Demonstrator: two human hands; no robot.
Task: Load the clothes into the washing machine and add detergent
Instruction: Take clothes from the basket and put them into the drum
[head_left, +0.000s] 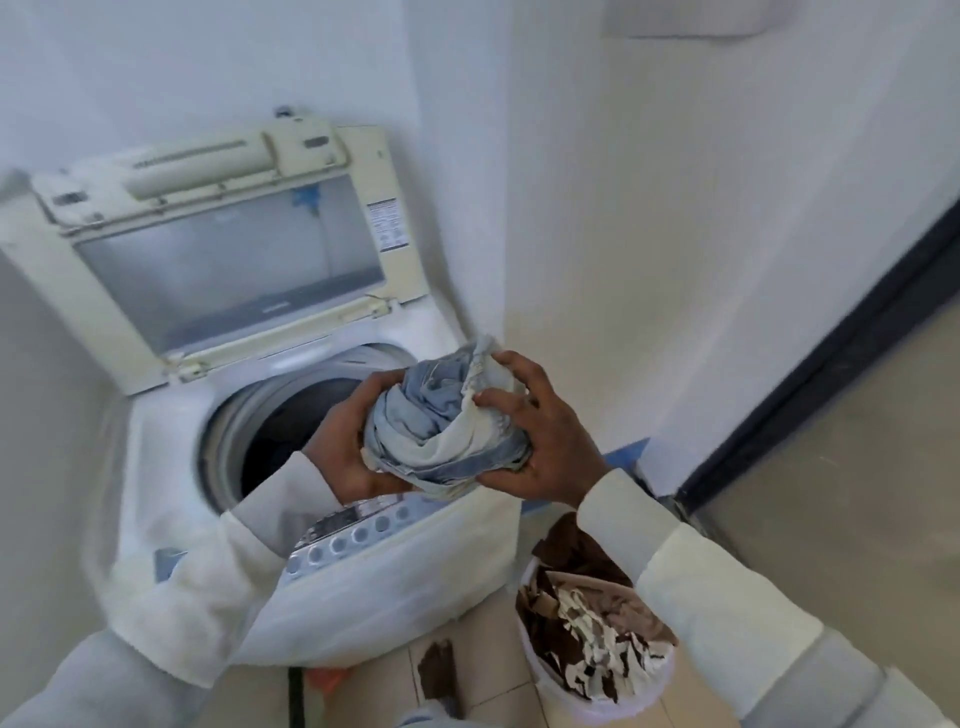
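Note:
A white top-loading washing machine (171, 447) stands in the corner with its lid (223, 249) raised against the wall. Its dark drum opening (291, 415) is in view. I hold a bundled light-blue denim and white garment (441, 426) above the machine's right front, over the control panel (348, 535). My left hand (348, 441) grips the bundle from the left and below. My right hand (540, 431) grips it from the right, fingers curled over the cloth. A white laundry basket (597, 696) with brown and white clothes (582, 623) sits on the floor at the right.
White walls close in behind and to the right of the machine. A dark baseboard (831, 364) runs along the floor at the right. A small brown piece of cloth (439, 670) and an orange item (324, 680) lie on the tiled floor in front of the machine.

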